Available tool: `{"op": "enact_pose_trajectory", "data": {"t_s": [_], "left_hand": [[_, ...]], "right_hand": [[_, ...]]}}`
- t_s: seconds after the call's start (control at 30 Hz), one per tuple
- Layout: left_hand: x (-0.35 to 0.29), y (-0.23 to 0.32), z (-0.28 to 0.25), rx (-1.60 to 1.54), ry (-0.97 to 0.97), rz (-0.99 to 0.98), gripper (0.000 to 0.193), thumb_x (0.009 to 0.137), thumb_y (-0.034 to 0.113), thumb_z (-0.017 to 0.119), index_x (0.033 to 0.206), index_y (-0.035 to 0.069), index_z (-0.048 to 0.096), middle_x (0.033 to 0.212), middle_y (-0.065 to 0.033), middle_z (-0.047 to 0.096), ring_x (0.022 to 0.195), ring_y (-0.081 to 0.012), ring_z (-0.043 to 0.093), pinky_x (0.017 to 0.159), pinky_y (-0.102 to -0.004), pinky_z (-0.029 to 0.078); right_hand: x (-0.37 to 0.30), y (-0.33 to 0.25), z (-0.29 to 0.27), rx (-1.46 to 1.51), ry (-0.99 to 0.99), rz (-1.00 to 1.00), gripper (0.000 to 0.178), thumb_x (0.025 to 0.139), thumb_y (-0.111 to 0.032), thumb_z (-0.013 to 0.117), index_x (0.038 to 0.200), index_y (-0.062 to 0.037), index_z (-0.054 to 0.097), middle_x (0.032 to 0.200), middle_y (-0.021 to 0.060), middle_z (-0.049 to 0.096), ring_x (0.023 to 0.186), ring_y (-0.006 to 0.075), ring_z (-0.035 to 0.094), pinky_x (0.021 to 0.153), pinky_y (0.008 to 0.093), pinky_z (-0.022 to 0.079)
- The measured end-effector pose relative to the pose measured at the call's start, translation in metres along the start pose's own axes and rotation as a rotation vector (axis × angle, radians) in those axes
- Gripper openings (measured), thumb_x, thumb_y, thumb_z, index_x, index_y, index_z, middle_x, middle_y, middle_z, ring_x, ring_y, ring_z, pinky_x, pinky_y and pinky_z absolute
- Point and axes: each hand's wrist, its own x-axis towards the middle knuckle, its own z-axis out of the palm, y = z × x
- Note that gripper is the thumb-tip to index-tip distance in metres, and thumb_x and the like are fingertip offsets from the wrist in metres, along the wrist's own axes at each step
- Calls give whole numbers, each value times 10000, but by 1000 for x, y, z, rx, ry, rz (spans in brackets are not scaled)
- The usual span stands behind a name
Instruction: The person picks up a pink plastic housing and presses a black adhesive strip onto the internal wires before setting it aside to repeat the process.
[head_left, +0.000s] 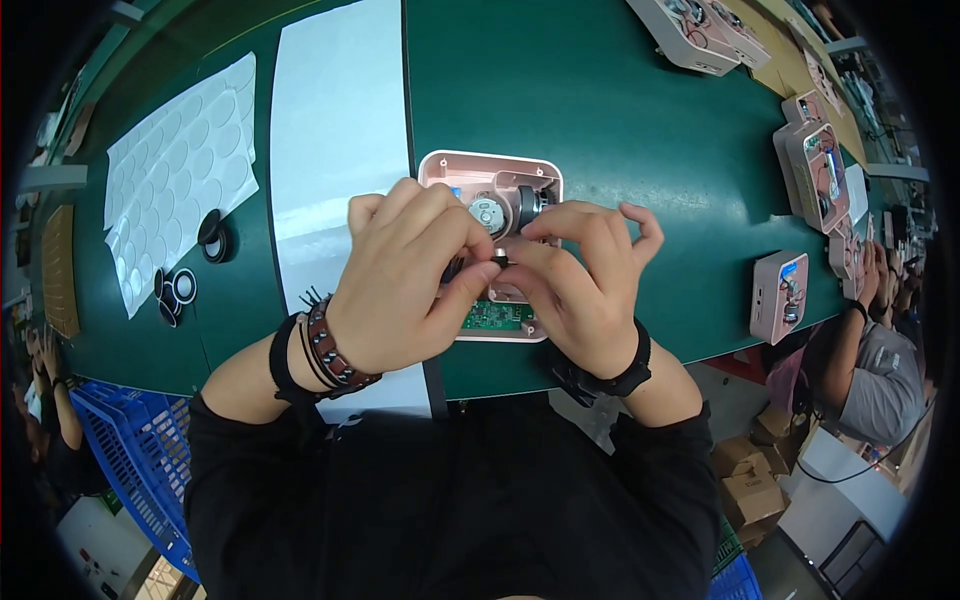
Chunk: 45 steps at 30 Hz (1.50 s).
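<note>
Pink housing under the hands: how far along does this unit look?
Looks done: the open pink housing already holds a round silver motor and a green circuit board. In hand: the left hand and right hand pinch a small dark part over it. Left: the housing has no cover yet; more open pink units wait on the green table.

Brown cardboard boxes [748, 478] stacked on floor, lower right

White sticker sheet [180, 165], black rings [175, 290], blue crate [140, 460], cardboard boxes [750, 490]
</note>
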Motion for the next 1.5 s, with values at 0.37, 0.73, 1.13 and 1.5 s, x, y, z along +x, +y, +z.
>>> {"op": "enact_pose_trajectory", "data": {"t_s": [0.37, 0.73, 1.13, 1.5], "left_hand": [[-5, 0, -7, 67, -85, 52, 89, 802, 146, 692, 826, 154, 607, 830, 52, 533, 830, -156, 489, 765, -378, 243], [-5, -1, -4, 217, -50, 147, 127, 765, 93, 714, 840, 143, 624, 855, 61, 605, 800, -154, 503, 765, -377, 239], [-9, -7, 1, 45, -110, 19, 136, 784, 102, 683, 796, 142, 555, 755, 42, 547, 765, -167, 504, 724, -374, 257], [4, 2, 2, 363, -139, 161, 172, 732, 152, 731, 786, 138, 568, 751, 56, 543, 788, -159, 523, 707, -343, 318]], "right_hand": [[2, 3, -1, -11, -75, -56, 129, 730, -198, 716, 749, -159, 595, 799, -68, 591, 795, 93, 592, 950, 464, 231], [0, 3, -2, 36, -180, 8, 155, 718, -197, 765, 759, -140, 627, 855, -31, 590, 867, 162, 577, 979, 438, 221], [-4, 9, 1, 355, -329, 217, 160, 717, -156, 773, 806, -112, 648, 1110, 95, 463, 1065, 278, 421, 943, 406, 303], [11, 10, -5, 145, -423, 195, 223, 667, -106, 796, 809, -89, 624, 1065, 92, 467, 1058, 282, 440, 939, 402, 317]]}}
